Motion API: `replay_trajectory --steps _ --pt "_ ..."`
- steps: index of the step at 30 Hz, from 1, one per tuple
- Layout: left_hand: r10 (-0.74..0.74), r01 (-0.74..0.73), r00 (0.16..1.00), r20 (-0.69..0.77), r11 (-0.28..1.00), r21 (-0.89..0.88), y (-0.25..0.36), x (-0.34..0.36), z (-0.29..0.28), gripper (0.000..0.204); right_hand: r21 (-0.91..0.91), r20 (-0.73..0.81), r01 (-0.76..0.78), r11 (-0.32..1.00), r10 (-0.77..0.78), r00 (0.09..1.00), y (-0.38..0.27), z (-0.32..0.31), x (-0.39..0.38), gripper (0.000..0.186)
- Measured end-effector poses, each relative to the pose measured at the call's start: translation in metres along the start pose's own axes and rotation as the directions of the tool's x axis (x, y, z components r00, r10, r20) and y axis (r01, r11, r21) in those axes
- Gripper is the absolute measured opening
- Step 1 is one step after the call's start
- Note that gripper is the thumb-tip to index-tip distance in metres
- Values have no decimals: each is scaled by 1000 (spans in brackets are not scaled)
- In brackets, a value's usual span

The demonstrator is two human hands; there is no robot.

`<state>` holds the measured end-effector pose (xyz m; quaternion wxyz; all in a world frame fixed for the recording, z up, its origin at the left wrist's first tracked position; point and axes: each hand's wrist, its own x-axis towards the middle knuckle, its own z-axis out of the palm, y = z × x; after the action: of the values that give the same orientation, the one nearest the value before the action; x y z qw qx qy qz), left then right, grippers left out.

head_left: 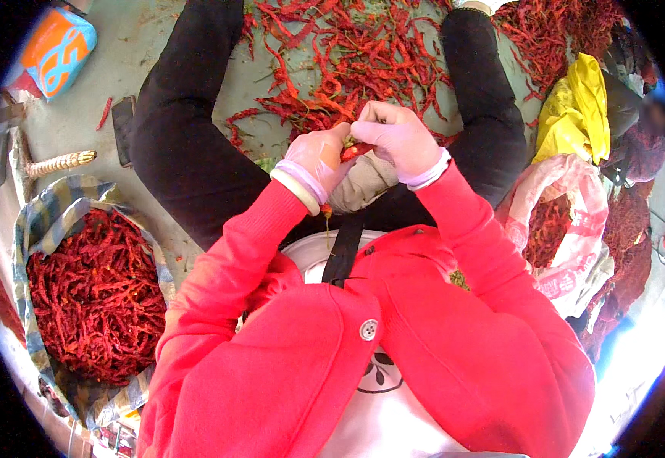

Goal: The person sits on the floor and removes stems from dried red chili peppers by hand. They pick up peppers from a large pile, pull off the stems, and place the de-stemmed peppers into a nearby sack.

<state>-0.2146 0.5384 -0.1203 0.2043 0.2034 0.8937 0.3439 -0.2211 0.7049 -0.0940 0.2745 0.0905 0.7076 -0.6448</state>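
Both my hands meet above my lap, in thin pale purple gloves. My left hand (316, 159) is closed around red dried chilies (355, 150), which show between the two hands. My right hand (401, 143) has its thumb and fingers pinched at the stem end of these chilies, touching the left fingertips. How many chilies are held is hidden by my fingers. Beneath the hands lies a greyish cloth (365, 183) on my lap. Past my hands, between my black-trousered legs, a loose pile of red dried chilies (348, 65) spreads over the floor.
To my left stands a checked sack (33, 229) full of chilies, with a phone (122, 130) and an orange-blue package (59, 53) farther off. On my right are a yellow plastic bag (577, 114), a pink-white bag (565, 278) holding chilies, and another chili heap (550, 34).
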Motion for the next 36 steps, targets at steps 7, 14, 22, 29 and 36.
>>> replay_trajectory --steps 7,14,22,29,36 --pt "88 -88 995 36 996 -7 -12 4 -2 30 -323 5 214 922 -224 975 7 -3 -1 16" --pt "-3 3 999 53 1000 5 -10 4 1 29 -497 185 393 774 -348 919 9 -4 11 21" --pt "-18 -10 996 -89 953 -301 -25 9 19 29 -566 -319 273 778 -512 798 26 -5 43 23" --pt "-237 296 941 240 237 -925 -36 20 -5 28 448 172 -58 892 -22 985 1 -21 -6 14" --pt "-407 232 890 207 11 -973 -43 28 7 29 196 142 132 972 -162 977 -7 24 -27 14"
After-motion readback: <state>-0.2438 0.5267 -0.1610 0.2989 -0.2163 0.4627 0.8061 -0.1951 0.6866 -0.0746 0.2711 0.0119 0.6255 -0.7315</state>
